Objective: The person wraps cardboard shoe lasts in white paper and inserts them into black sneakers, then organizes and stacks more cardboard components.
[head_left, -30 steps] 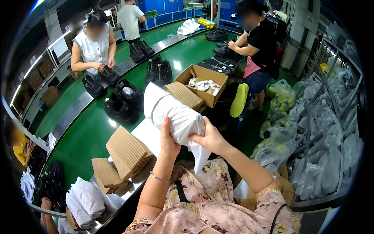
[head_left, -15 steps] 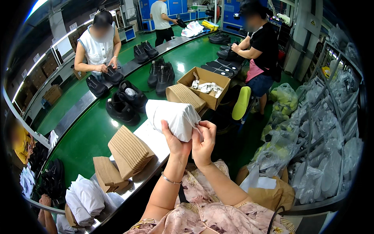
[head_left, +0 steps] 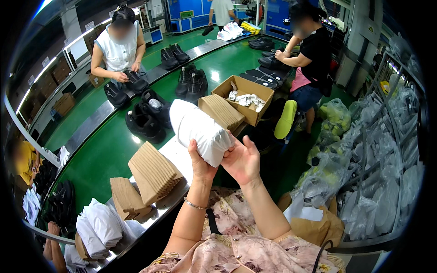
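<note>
A white paper-wrapped bundle (head_left: 195, 127) is raised before me, tilted with its far end up to the left. My left hand (head_left: 203, 160) grips its near end from below, thumb along the side. Beside it, my right hand (head_left: 244, 163) is spread with palm turned up and thumb out, its fingers at the bundle's near right end and partly hidden there. What lies inside the paper is hidden. Just beyond the bundle are brown ridged cardboard pieces (head_left: 221, 111). Similar ridged cardboard (head_left: 154, 173) stands on the bench to the left of my left forearm.
Black shoes (head_left: 144, 123) stand along the green table (head_left: 107, 157). An open carton (head_left: 255, 113) holds crumpled paper. More white wrapped bundles (head_left: 98, 230) lie lower left. Co-workers handle shoes across the table and at far right. A rack of plastic-bagged items (head_left: 382, 182) stands right.
My right hand has gone from pinching the paper's end to opening out, palm up. The bundle has tilted more, its far end higher. The person at the back has moved right.
</note>
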Available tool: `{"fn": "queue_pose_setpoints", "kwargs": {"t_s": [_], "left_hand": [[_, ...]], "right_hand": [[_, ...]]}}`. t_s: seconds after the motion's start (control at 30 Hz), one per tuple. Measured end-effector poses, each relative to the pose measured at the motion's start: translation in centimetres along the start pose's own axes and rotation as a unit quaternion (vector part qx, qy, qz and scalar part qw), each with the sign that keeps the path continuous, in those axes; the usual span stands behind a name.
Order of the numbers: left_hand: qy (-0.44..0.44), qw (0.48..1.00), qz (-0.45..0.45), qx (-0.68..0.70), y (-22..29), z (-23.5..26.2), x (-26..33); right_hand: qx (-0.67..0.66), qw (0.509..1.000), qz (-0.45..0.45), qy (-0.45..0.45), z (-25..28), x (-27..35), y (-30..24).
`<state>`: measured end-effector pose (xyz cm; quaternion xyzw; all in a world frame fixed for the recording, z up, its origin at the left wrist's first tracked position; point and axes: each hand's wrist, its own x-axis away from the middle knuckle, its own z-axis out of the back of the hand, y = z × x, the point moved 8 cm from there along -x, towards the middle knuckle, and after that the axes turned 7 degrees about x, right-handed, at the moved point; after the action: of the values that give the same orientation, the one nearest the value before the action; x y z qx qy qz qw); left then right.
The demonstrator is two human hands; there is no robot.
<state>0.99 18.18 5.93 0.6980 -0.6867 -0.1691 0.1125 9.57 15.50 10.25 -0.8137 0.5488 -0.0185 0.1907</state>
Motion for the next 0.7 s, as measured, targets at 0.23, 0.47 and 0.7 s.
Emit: {"fn": "queue_pose_setpoints", "kwargs": {"t_s": [0.23, 0.47, 0.7], "left_hand": [[-0.061, 0.996, 0.015, -0.059, -0.1, -3.4, 2.3], [-0.025, 0.997, -0.021, -0.07, 1.1, -1.2, 2.7], [-0.007, 0.991, -0.04, -0.127, 2.7, 1.1, 2.8]], "right_hand": [[0.017, 0.997, 0.012, 0.08, 1.4, -1.4, 0.8], [0.176, 0.949, -0.003, 0.26, 1.9, -0.1, 1.3], [0.395, 0.9, -0.033, 0.18, 2.6, 0.3, 1.2]]}}
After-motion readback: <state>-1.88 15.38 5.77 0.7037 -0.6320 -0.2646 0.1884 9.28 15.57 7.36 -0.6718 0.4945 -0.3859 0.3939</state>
